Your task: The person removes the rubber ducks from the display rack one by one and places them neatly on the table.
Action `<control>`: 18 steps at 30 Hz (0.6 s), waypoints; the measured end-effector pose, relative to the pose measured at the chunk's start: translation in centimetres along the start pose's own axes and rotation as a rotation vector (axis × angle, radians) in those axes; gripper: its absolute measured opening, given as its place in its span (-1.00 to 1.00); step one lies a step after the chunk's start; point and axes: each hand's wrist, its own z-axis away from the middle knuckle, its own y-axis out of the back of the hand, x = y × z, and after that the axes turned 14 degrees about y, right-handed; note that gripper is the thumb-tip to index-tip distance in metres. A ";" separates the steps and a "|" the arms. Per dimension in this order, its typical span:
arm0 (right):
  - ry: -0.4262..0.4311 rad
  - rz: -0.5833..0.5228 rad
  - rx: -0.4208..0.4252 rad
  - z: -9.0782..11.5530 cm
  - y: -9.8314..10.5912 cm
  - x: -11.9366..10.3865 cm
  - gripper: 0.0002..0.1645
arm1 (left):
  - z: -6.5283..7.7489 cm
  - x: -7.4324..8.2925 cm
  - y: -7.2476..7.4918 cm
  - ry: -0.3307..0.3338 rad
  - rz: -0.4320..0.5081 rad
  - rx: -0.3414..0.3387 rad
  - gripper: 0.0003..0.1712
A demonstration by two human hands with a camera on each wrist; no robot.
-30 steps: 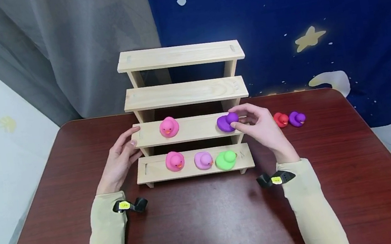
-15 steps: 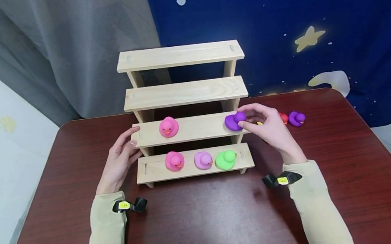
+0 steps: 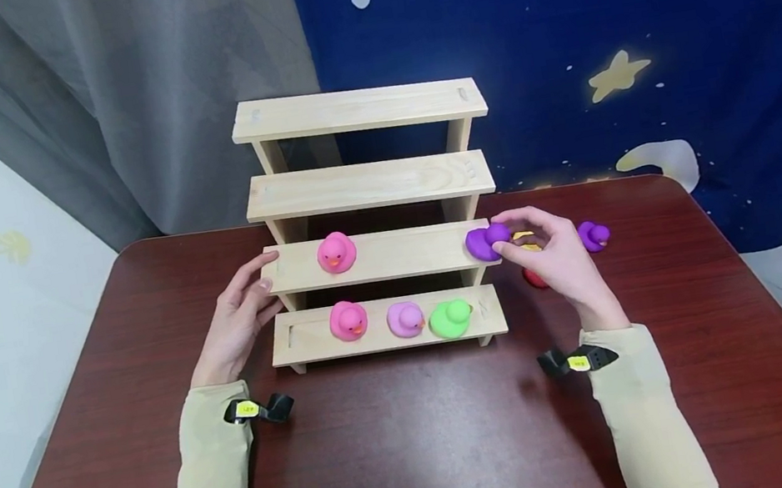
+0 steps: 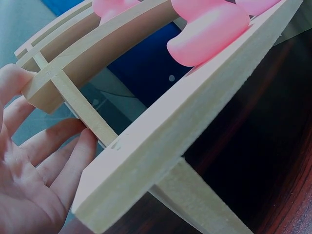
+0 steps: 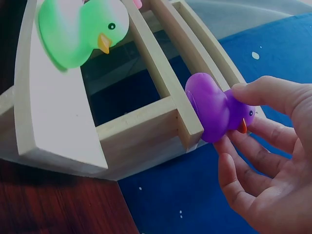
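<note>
My right hand (image 3: 552, 254) pinches a purple rubber duck (image 3: 482, 244) by its head, at the right end of the second-lowest board of a wooden tiered stand (image 3: 393, 256). In the right wrist view, this purple duck (image 5: 209, 107) overhangs the board's end, with its orange beak toward my palm. My left hand (image 3: 241, 317) grips the left end of that same board, its fingertips against the wood. On this board also sits a pink duck (image 3: 337, 253). Another pink duck (image 3: 348, 320), a lilac duck (image 3: 406, 320) and a green duck (image 3: 451, 319) line the lowest board.
Right of the stand, a second purple duck (image 3: 594, 235) sits on the dark red wooden table (image 3: 421, 442). A red thing (image 3: 534, 278) and a yellow thing (image 3: 529, 240) show partly behind my right hand. Grey and blue curtains (image 3: 528, 46) hang behind the stand.
My right hand has moved right with the purple duck, along the board to its end. The red duck on the table is now mostly hidden behind that hand. My left hand stays put.
</note>
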 end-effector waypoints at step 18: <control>-0.036 0.094 0.051 0.9 1.9 0.3 -0.59 | 0.0 0.0 0.2 -0.005 0.020 -0.015 -0.53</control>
